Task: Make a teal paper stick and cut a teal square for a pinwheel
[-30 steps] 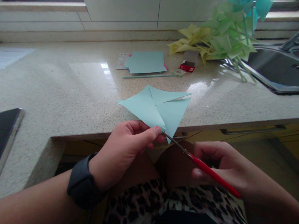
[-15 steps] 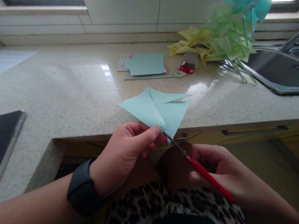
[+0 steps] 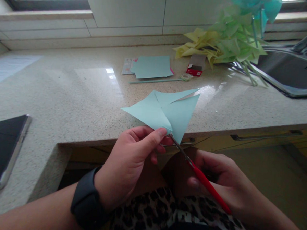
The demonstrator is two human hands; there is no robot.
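A pale blue-green sheet of paper [image 3: 153,108] with slits cut in toward its middle is pinched at its near corner by my left hand [image 3: 135,153], thumb on top. The corner under the thumb looks folded over. My right hand [image 3: 223,176] grips red-handled scissors [image 3: 206,184] by their loops, some fingers hidden behind them. The scissors' blades point up and left and meet the paper beside my left thumb; their tips are hidden there. One right-hand flap of the paper stands apart from its neighbour.
Behind lie a stack of similar paper [image 3: 153,67], a thin stick [image 3: 154,81], a tape roll [image 3: 186,77] and a red box [image 3: 194,70]. Yellow, green and blue paper pinwheels [image 3: 236,31] stand by the sink [image 3: 287,73]. A dark tablet-like device [image 3: 7,146] rests left on the counter [image 3: 78,108].
The view has shifted slightly. The paper's right flaps have tilted upward a little, and the scissors have turned slightly steeper. Both hands keep their hold.
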